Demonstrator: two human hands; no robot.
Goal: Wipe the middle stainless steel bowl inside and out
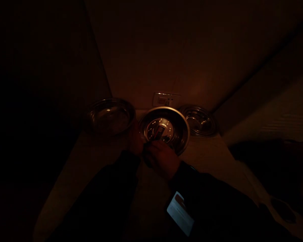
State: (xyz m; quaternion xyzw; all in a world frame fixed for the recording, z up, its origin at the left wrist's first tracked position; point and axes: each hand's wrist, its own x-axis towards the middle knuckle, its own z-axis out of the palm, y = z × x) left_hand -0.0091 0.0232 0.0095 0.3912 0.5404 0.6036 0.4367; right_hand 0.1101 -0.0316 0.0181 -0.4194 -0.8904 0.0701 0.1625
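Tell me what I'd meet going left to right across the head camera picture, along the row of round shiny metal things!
Left metal bowl → left hand → middle metal bowl → right metal dish.

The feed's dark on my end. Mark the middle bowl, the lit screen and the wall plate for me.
Middle bowl [181, 130]: head view, right inner wall.
Lit screen [180, 214]: head view, middle of its glowing face.
Wall plate [166, 99]: head view, about its middle.
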